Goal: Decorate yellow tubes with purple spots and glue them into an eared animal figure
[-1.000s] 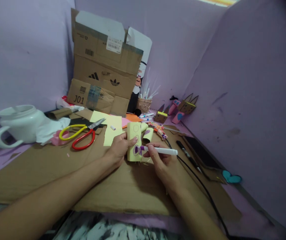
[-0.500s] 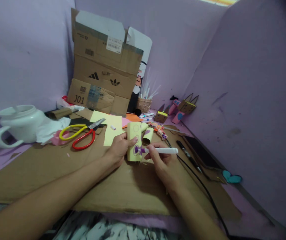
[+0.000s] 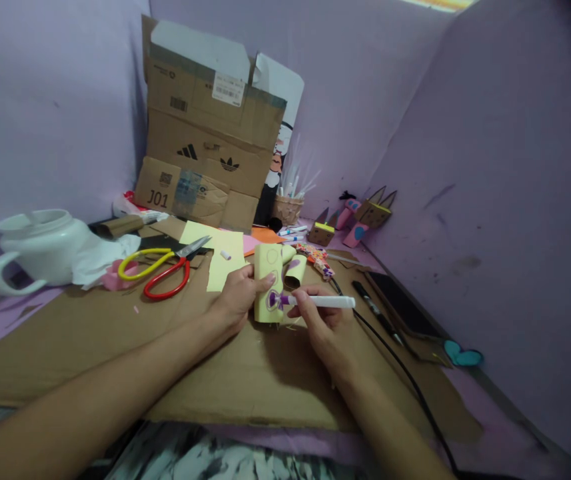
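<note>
Upright in my left hand [image 3: 241,293] is a pale yellow paper tube [image 3: 266,259] with circles drawn down its side; my fingers and thumb grip its left side. My right hand [image 3: 326,317] pinches a white marker [image 3: 332,302], held level. The marker's purple end meets the lowest circle, which is partly filled with purple. A shorter yellow tube [image 3: 295,272] with a purple patch lies just behind, to the right. Both hands are above the cardboard sheet [image 3: 205,393].
Red and yellow scissors [image 3: 168,280], yellow paper [image 3: 220,240] and a white teapot [image 3: 45,247] are at the left. A large cardboard box [image 3: 210,133] stands behind. To the right lie a black cable [image 3: 400,363], a black marker [image 3: 375,310] and a dark flat device [image 3: 402,303].
</note>
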Tool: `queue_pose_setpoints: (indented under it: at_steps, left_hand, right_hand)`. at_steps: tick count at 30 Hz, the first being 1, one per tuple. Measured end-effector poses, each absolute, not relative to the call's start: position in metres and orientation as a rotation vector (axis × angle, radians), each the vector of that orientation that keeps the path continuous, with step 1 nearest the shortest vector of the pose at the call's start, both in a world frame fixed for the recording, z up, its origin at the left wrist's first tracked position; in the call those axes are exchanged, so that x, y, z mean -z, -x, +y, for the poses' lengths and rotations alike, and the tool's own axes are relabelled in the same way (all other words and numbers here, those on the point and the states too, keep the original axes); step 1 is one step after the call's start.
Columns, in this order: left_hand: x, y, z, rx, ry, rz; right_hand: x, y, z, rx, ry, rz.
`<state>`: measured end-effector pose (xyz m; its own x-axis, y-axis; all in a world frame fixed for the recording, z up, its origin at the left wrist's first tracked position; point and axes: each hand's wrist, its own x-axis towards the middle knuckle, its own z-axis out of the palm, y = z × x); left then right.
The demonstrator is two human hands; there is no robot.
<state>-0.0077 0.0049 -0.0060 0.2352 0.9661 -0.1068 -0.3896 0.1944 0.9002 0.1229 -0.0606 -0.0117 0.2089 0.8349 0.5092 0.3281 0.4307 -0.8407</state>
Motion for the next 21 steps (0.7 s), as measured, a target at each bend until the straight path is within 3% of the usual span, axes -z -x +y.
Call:
queue_pose_setpoints:
  at_steps: [21]
  left_hand:
    - [0.0083,0.0072,0.0064,-1.122,-0.895,0.853]
  right_hand:
    - [0.0139,-0.1259,-0.0612,-0.380,1.078,-1.281]
